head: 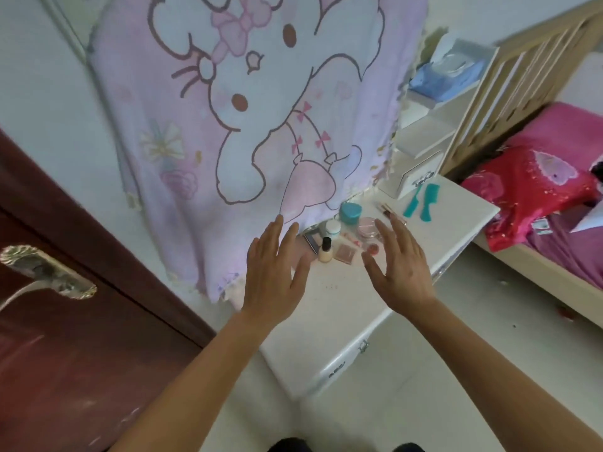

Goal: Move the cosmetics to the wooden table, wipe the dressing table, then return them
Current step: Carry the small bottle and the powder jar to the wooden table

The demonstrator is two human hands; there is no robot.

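My left hand (272, 272) and right hand (396, 269) hover flat, fingers spread, holding nothing; between and beyond them the cosmetics (339, 238) cluster on the white dressing table (326, 321). Two teal combs (422, 202) lie further right.

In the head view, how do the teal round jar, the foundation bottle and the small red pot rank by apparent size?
1. teal round jar
2. foundation bottle, close to the jar, so this order is unsure
3. small red pot, clearly smallest

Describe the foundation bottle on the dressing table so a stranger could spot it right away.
On the white dressing table, find the cosmetics clustered below the pink cartoon curtain. The small beige glass foundation bottle stands at the cluster's near-left edge, the only upright bottle with a black cap.
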